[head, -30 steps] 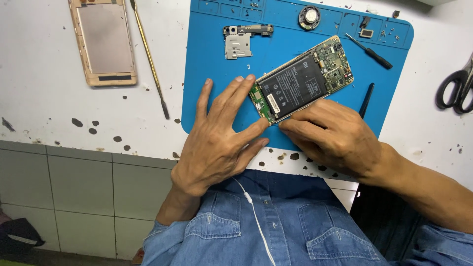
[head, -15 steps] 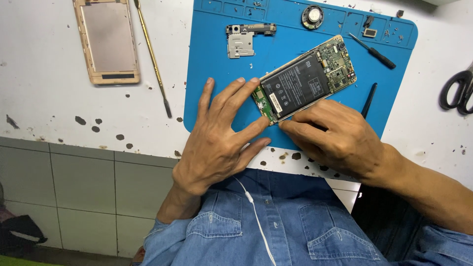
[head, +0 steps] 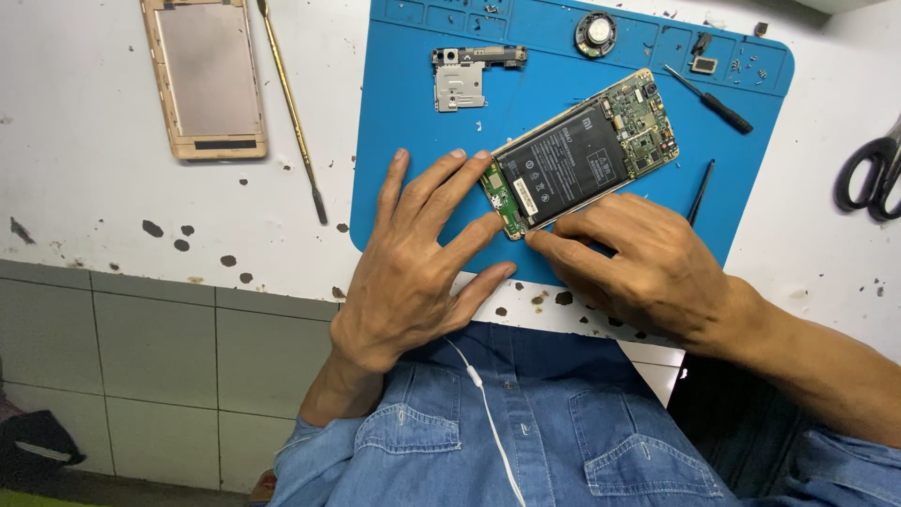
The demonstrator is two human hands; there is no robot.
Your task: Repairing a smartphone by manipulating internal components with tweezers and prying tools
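Observation:
An opened phone [head: 580, 153] with a black battery and green circuit boards lies slanted on the blue work mat [head: 404, 113]. My left hand [head: 418, 258] rests flat on the mat, fingers spread, with its fingertips against the phone's lower left end. My right hand [head: 648, 263] lies along the phone's near edge, its fingertips touching the lower corner. Neither hand grips a tool that I can see.
A gold phone back cover [head: 205, 77] and a thin metal pry tool [head: 293, 111] lie left of the mat. On the mat are a metal shield plate [head: 463, 77], a round speaker [head: 595, 33], a small screwdriver [head: 709, 99] and a black probe [head: 700, 191]. Scissors [head: 871, 169] lie at right.
The view has shifted slightly. Both hands stay at the phone's lower end, with small finger movements only.

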